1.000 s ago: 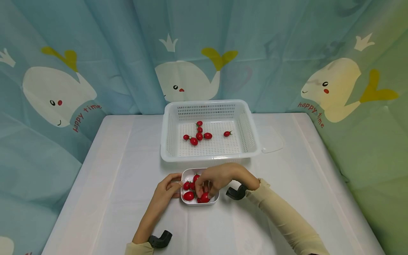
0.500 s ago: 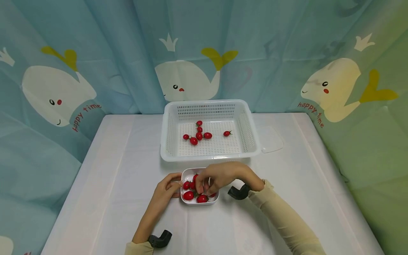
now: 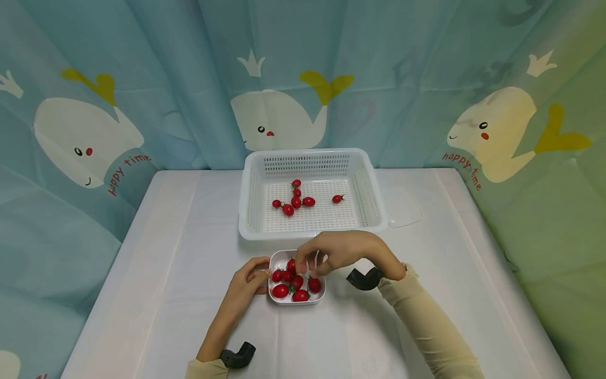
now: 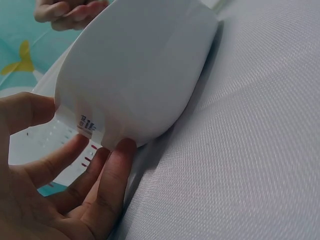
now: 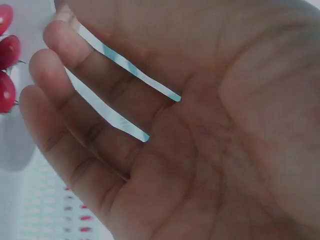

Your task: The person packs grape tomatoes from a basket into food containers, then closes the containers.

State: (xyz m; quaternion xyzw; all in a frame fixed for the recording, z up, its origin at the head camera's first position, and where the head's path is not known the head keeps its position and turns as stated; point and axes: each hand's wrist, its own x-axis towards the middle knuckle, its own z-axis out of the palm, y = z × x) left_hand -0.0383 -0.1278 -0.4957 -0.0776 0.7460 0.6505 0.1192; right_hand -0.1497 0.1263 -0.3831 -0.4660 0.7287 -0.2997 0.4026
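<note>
1. The small tub (image 4: 130, 65) is smooth white plastic with rounded corners and stands on the cloth; a label (image 4: 87, 125) with dark print sits on its outer wall, at the end the left hand holds.
2. The left hand (image 3: 247, 280) grips that left end of the tub, its bent fingers and thumb set against the wall.
3. The right hand (image 3: 343, 250) hangs over the far right part of the tub, its fingers loosely bent and spread with slim gaps between them; no tomato shows in its grasp.
4. Inside the tub, seven glossy, red, oval tomatoes (image 3: 280, 291) are visible, some with thin green stalks.
5. Beyond the tub stands a larger white plastic basket (image 3: 312, 234), rectangular, its walls and floor pierced by rows of slots. It holds seven more small red tomatoes (image 3: 288, 210): six gathered loosely, one apart to their right.
6. Beyond the tub and to its right, beside the basket, lies a thin transparent sheet (image 3: 404, 208) with a rounded corner.
7. Under the tub spreads a white cloth (image 3: 189, 316) of fine woven texture.
8. Behind everything hangs a softly creased blue-green curtain (image 3: 388, 63) printed with white whales.
</note>
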